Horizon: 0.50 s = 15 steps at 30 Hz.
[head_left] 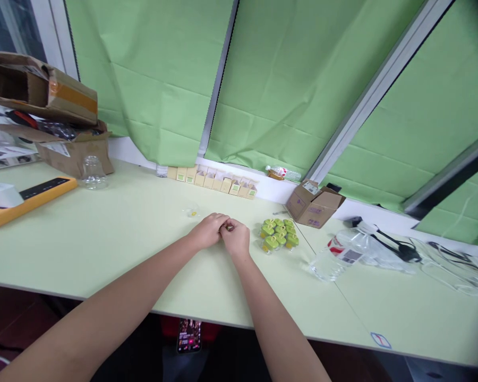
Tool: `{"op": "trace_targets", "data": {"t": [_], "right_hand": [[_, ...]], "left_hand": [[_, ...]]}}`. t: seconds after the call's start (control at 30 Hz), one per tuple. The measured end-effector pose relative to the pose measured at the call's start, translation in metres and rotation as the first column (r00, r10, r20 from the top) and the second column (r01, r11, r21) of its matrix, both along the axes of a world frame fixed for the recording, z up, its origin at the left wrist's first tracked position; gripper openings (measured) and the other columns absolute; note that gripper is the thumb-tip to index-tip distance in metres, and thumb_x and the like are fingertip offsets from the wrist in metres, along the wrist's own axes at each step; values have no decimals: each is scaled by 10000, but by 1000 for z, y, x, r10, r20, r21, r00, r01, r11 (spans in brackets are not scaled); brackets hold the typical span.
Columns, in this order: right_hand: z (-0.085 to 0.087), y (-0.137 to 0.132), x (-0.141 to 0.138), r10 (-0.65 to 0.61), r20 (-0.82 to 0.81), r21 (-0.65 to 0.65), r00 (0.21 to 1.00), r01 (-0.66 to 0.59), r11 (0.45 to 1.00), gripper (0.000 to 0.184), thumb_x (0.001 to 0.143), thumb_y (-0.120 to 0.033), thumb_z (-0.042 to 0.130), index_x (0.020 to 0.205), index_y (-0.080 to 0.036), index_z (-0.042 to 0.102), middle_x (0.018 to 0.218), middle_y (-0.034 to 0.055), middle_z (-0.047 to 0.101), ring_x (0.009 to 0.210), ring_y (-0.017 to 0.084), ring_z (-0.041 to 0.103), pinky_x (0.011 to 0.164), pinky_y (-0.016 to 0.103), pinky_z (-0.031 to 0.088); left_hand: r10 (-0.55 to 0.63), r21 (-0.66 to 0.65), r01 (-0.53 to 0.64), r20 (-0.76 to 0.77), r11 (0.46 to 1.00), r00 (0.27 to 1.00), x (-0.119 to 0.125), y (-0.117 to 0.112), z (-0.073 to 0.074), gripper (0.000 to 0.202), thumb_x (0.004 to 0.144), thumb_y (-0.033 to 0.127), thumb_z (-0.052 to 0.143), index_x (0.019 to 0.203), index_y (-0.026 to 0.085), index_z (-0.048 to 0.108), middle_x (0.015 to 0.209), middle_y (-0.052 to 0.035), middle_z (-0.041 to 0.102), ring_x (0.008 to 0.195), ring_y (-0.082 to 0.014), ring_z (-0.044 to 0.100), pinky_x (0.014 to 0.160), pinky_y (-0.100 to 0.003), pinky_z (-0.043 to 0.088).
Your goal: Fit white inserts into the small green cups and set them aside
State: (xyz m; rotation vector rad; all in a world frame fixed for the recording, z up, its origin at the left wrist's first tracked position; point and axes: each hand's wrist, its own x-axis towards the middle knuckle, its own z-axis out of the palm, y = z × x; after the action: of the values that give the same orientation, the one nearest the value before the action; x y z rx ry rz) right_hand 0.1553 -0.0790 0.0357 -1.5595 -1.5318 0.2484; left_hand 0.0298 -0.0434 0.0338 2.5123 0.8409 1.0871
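Bare forearms (pixel 143 277) cross the worktop's (pixel 123 217) front edge, the left hand (pixel 207 231) and right hand (pixel 238 240) together, fingers curled in on a small piece (pixel 228 228) (probably greenish; knuckles hide most of it) over the worktop's middle. It should be light, stiff and slightly slippery, best pinched by its sides. Just beyond lies a clear yellow-centred item (pixel 193 213); green-topped containers (pixel 280 233) cluster rightward; small boxes (pixel 215 179) line the back edge.

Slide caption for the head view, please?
Left hand and right hand meet over a pale table beside green-topped containers, small boxes lined up behind.
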Motion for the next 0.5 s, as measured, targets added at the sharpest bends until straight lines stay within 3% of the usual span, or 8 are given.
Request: {"op": "trace_targets", "data": {"t": [0.1,0.27,0.5], "right_hand": [[2,-1,0,-28,-5,1,1000,28,1000,173,727,-259,522,708,-232,691,663,-30,679,573,133,554,608,238,395],[3,-1,2,54,-45,-50,998,-56,997,153,709,-245,542,711,-229,694,707,-29,701,647,141,608,625,227,409],[3,-2,3,51,35,-81,998,-48,996,175,714,-228,533,687,-233,706,667,-25,687,620,141,583,574,235,369]], "left_hand": [[11,3,-11,12,1000,1000,0,0,0,390,676,-18,452,959,189,623,950,-67,651,948,-227,573,826,-348,461],[-8,8,8,-1,1000,1000,-2,3,-3,376,658,-26,453,924,189,611,938,-61,655,909,-218,573,799,-337,462],[-12,24,13,-27,1000,1000,-2,2,-4,366,653,-24,448,910,186,602,924,-60,650,896,-217,571,793,-336,460]]}}
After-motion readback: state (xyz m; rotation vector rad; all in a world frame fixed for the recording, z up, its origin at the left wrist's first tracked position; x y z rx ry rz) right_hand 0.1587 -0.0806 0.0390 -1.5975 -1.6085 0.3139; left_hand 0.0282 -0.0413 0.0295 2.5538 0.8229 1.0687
